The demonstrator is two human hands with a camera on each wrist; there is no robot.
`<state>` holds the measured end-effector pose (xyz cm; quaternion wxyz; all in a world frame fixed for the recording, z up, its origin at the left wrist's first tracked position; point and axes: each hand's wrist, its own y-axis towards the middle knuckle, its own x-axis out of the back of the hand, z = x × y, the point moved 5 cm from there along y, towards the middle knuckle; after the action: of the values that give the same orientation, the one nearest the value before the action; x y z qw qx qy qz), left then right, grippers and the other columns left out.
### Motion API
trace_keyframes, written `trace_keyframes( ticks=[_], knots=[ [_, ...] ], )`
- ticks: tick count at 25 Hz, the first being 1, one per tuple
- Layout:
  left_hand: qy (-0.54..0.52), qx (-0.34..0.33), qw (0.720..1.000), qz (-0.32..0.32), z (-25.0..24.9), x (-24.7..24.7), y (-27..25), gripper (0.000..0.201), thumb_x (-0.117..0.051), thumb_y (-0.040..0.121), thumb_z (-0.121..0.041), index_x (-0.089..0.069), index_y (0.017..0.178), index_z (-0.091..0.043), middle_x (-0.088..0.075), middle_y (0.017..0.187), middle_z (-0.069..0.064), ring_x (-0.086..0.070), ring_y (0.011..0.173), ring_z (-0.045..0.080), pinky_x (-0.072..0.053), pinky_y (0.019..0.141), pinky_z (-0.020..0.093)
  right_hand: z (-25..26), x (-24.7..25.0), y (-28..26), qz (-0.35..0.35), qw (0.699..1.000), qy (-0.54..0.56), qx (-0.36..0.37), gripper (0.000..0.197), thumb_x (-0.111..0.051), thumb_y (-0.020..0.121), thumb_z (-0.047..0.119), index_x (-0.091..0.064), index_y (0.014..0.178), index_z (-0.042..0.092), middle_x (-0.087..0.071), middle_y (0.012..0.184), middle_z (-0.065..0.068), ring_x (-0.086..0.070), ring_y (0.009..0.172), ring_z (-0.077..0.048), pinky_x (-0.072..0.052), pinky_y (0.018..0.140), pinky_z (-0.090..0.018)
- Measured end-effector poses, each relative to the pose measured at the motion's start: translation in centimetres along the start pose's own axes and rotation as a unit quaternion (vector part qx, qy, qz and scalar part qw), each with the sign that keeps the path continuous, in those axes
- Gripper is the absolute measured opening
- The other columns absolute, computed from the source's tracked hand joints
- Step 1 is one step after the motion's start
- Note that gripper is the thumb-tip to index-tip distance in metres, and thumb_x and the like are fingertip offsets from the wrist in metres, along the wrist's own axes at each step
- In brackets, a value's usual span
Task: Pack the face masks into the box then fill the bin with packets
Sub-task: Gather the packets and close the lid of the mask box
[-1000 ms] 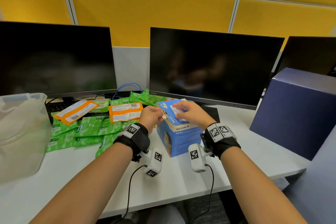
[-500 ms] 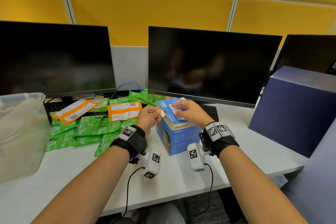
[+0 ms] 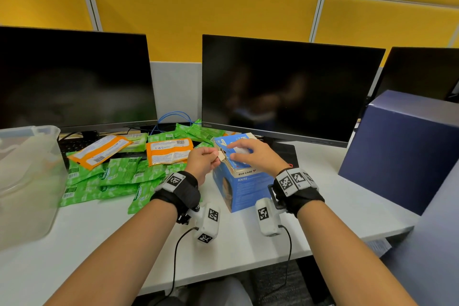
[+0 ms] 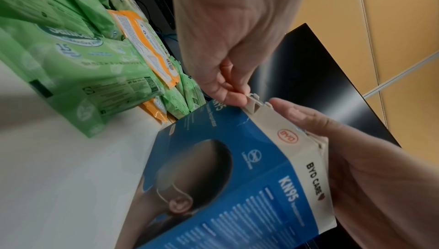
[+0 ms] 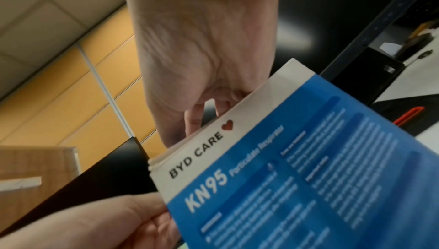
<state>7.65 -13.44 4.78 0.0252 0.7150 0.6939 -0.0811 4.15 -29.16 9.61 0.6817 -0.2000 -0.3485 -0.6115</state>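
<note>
A blue KN95 face mask box [image 3: 238,189] stands upright on the white desk [image 3: 323,196], its top flaps part open. My left hand [image 3: 214,156] pinches a small beige side flap [image 4: 253,102] at the box's top left corner. My right hand [image 3: 241,154] lies over the top of the box, thumb and curled fingers [image 5: 202,117] holding the blue and white lid flap [image 3: 223,143]. What lies inside the box is hidden. Green packets [image 3: 119,176] and orange packets [image 3: 169,154] lie heaped left of the box. The clear plastic bin [image 3: 27,181] stands at the far left.
Two dark monitors [image 3: 285,87] stand along the back, with a keyboard [image 3: 72,146] partly under the packets. A large dark blue box [image 3: 402,151] stands on the right. Wrist camera cables [image 3: 176,256] trail over the desk's front edge.
Both hands stay at the box top. My left hand's pinch on the side flap has shifted slightly; my right hand has flattened a little over the lid.
</note>
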Motion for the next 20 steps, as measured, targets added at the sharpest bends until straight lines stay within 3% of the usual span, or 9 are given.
trace_keyframes(
  ticks=[3,5,7,10,15,20],
  knots=[
    [-0.010,0.003,1.000,0.001,0.0,-0.1,-0.1,0.009,-0.048,0.097,-0.002,-0.055,0.104,-0.003,-0.056,0.077,0.006,-0.052,0.066,0.009,-0.052,0.052,0.009,0.4,-0.6,0.3,0.012,0.999,-0.046,0.009,0.036,-0.060,0.088,0.047,-0.061,0.121,0.033,-0.055,0.129,0.006,-0.052,0.114,-0.009,-0.045,0.089,-0.026],
    [-0.006,0.002,1.000,0.001,-0.1,-0.2,-0.3,0.007,-0.048,0.098,-0.003,-0.055,0.099,-0.006,-0.054,0.075,0.006,-0.052,0.065,0.009,-0.051,0.050,0.009,0.6,-1.1,0.8,0.001,0.997,-0.072,-0.012,0.042,-0.060,0.086,0.052,-0.059,0.119,0.025,-0.053,0.126,0.003,-0.051,0.112,-0.011,-0.041,0.087,-0.026],
    [-0.009,0.007,1.000,0.002,-0.1,-0.3,-0.3,0.009,-0.046,0.098,-0.003,-0.055,0.096,-0.005,-0.053,0.075,0.007,-0.051,0.065,0.010,-0.051,0.049,0.009,0.6,-1.4,1.4,-0.043,0.993,-0.102,-0.032,0.034,-0.065,0.084,0.048,-0.058,0.100,0.018,-0.056,0.113,-0.002,-0.051,0.098,-0.012,-0.037,0.077,-0.023],
    [-0.024,0.021,0.999,0.014,-0.2,-0.2,-0.3,0.018,-0.045,0.099,-0.002,-0.054,0.114,0.001,-0.053,0.075,0.006,-0.050,0.066,0.010,-0.052,0.050,0.009,0.5,-1.8,1.8,-0.085,0.991,-0.099,-0.042,0.024,-0.067,0.081,0.038,-0.054,0.076,0.019,-0.060,0.100,-0.003,-0.052,0.088,-0.011,-0.036,0.069,-0.023],
    [-0.002,0.019,1.000,0.025,-0.1,-0.3,-0.1,0.025,-0.047,0.099,-0.008,-0.054,0.120,0.004,-0.054,0.075,0.005,-0.052,0.067,0.009,-0.053,0.053,0.010,0.5,-2.4,1.7,-0.107,0.992,-0.058,-0.035,0.020,-0.065,0.078,0.027,-0.050,0.064,0.024,-0.061,0.092,-0.003,-0.056,0.091,-0.016,-0.045,0.069,-0.027],
    [-0.024,0.040,0.998,0.043,0.2,-0.2,0.1,0.029,-0.042,0.101,-0.007,-0.051,0.126,0.006,-0.050,0.074,0.005,-0.050,0.067,0.009,-0.052,0.056,0.012,0.4,-2.6,1.6,-0.119,0.992,-0.046,-0.021,0.019,-0.063,0.080,0.023,-0.050,0.065,0.023,-0.060,0.089,-0.004,-0.053,0.087,-0.016,-0.036,0.069,-0.024]
  ],
)
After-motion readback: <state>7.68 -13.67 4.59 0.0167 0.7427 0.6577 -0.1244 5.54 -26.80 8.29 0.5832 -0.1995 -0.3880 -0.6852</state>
